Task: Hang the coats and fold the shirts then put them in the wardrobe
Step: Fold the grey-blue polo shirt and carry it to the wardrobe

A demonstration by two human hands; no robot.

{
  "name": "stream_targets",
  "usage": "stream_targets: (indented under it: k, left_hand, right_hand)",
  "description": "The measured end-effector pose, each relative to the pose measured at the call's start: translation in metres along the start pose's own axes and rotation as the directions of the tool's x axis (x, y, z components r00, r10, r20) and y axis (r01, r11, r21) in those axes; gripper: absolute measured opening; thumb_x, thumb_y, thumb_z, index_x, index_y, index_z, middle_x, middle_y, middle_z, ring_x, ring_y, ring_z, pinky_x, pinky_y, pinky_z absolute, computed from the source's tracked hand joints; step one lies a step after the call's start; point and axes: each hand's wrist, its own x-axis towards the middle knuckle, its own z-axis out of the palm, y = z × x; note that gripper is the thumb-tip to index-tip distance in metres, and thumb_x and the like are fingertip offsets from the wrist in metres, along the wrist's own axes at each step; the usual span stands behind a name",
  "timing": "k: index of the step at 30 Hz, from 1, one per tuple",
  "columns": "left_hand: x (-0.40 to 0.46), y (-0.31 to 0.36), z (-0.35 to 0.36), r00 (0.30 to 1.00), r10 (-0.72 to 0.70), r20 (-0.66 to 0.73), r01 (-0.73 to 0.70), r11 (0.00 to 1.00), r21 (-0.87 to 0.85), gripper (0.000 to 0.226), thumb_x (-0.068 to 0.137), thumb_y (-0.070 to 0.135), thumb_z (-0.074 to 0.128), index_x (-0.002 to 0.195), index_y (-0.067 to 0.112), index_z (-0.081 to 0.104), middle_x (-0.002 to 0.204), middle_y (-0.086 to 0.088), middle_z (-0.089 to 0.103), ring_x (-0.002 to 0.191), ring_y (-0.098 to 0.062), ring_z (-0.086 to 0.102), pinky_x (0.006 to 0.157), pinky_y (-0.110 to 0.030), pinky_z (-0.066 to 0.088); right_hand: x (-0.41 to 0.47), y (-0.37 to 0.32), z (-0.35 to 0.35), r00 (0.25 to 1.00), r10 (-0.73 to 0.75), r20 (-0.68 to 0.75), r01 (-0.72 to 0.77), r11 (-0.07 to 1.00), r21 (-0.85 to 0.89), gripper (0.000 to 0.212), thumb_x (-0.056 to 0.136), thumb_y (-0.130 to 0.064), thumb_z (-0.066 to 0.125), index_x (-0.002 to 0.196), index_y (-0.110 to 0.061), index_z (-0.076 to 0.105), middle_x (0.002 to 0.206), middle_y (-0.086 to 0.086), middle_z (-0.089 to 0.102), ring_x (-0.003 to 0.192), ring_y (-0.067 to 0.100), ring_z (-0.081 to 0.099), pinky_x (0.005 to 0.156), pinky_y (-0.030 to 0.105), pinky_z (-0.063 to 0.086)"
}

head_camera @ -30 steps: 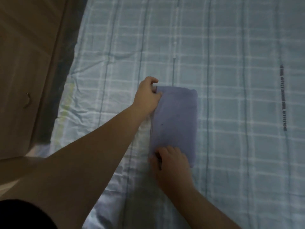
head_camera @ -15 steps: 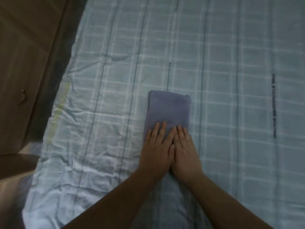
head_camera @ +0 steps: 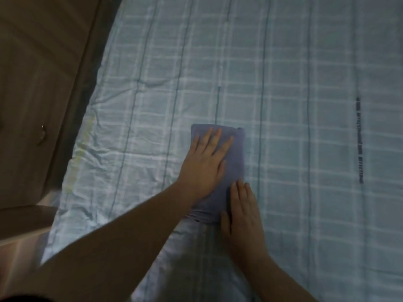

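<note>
A purple shirt (head_camera: 236, 153), folded into a narrow rectangle, lies on the bed. My left hand (head_camera: 205, 164) lies flat on top of it with straight, spread fingers, covering most of its left and far part. My right hand (head_camera: 242, 214) rests flat at the shirt's near right corner, fingers straight and pointing away from me, partly on the shirt and partly on the sheet.
The bed is covered by a light blue checked sheet (head_camera: 305, 105), wrinkled toward its left edge. A brown wooden cabinet door with a small metal handle (head_camera: 42, 134) stands along the left side of the bed. A dark printed line (head_camera: 358, 140) runs on the sheet at right.
Both hands had pinched the shirt's left edge, then pressed side by side on its near end. My left hand has now slid forward over the shirt; my right stays near.
</note>
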Motion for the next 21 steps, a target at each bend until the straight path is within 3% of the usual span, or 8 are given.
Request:
stream_targets:
  k: [4,8,11,13,14,16,18,21]
  left_hand:
    - [0.046,-0.013,0.005,0.988,0.125,0.088,-0.132,0.988,0.084,0.054,0.104,0.040,0.028,0.156,0.028,0.019,0.164,-0.009,0.016,0.151,-0.029,0.010,0.121,-0.050,0.009]
    - [0.059,-0.028,0.018,0.966,0.082,0.245,-0.104,0.992,0.078,0.055,0.103,0.048,0.013,0.156,0.037,0.002,0.165,-0.006,0.009,0.152,-0.028,0.007,0.121,-0.050,0.006]
    - [0.063,-0.027,0.014,0.968,0.083,0.238,-0.093,0.995,0.031,0.056,0.102,0.050,0.019,0.156,0.036,0.008,0.163,-0.005,0.018,0.150,-0.028,0.014,0.121,-0.049,0.011]
    - [0.072,-0.031,0.003,0.971,0.065,0.229,-0.050,0.996,-0.074,0.058,0.100,0.050,0.035,0.153,0.028,0.025,0.157,-0.005,0.034,0.144,-0.028,0.029,0.116,-0.045,0.023]
    - [0.078,-0.034,-0.004,0.974,0.048,0.224,-0.021,0.992,-0.122,0.058,0.097,0.050,0.045,0.148,0.024,0.036,0.149,-0.006,0.044,0.137,-0.030,0.038,0.111,-0.043,0.030]
    - [0.093,-0.041,-0.016,0.966,0.020,0.257,0.021,0.988,-0.155,0.056,0.089,0.051,0.058,0.135,0.020,0.049,0.133,-0.008,0.054,0.121,-0.032,0.048,0.101,-0.042,0.039]
    - [0.104,-0.045,-0.025,0.927,0.001,0.375,0.050,0.991,-0.128,0.056,0.085,0.053,0.063,0.130,0.022,0.052,0.129,-0.007,0.056,0.116,-0.031,0.051,0.098,-0.042,0.042]
    - [0.113,-0.049,-0.036,0.870,-0.029,0.492,0.091,0.991,-0.101,0.053,0.082,0.050,0.068,0.125,0.020,0.059,0.124,-0.006,0.063,0.111,-0.028,0.058,0.091,-0.035,0.045]
  right_hand:
    - [-0.017,0.006,0.015,0.993,0.043,0.114,-0.026,0.989,-0.146,0.062,0.091,-0.027,0.047,0.146,0.000,0.040,0.156,0.017,0.035,0.143,0.036,0.031,0.115,0.047,0.027]
    - [-0.018,0.007,0.016,0.983,0.077,0.164,-0.047,0.983,-0.178,0.063,0.092,-0.027,0.045,0.148,0.000,0.038,0.157,0.017,0.032,0.144,0.037,0.030,0.115,0.046,0.026]
    - [-0.017,-0.001,0.013,0.977,0.180,0.115,-0.182,0.983,0.012,0.064,0.090,-0.031,0.045,0.148,-0.005,0.037,0.156,0.015,0.035,0.142,0.031,0.031,0.116,0.038,0.023]
    - [-0.018,-0.010,0.007,0.911,0.395,0.116,-0.411,0.863,0.292,0.066,0.086,-0.039,0.050,0.145,-0.013,0.041,0.150,0.010,0.043,0.136,0.023,0.040,0.113,0.035,0.031]
    - [-0.017,-0.014,0.003,0.860,0.493,0.131,-0.502,0.771,0.392,0.063,0.082,-0.041,0.056,0.138,-0.016,0.046,0.139,0.007,0.053,0.126,0.021,0.050,0.107,0.035,0.040]
    - [-0.013,-0.019,-0.004,0.765,0.620,0.172,-0.621,0.642,0.450,0.043,0.076,-0.036,0.069,0.113,-0.020,0.055,0.105,0.000,0.064,0.097,0.018,0.062,0.078,0.026,0.051]
    - [-0.007,-0.022,-0.009,0.714,0.669,0.206,-0.688,0.615,0.387,0.032,0.074,-0.031,0.076,0.094,-0.022,0.054,0.086,-0.004,0.064,0.081,0.019,0.063,0.057,0.021,0.042]
    - [0.004,-0.022,-0.012,0.634,0.711,0.304,-0.773,0.578,0.261,0.033,0.074,-0.037,0.076,0.092,-0.018,0.055,0.086,0.000,0.065,0.084,0.025,0.065,0.054,0.029,0.037]
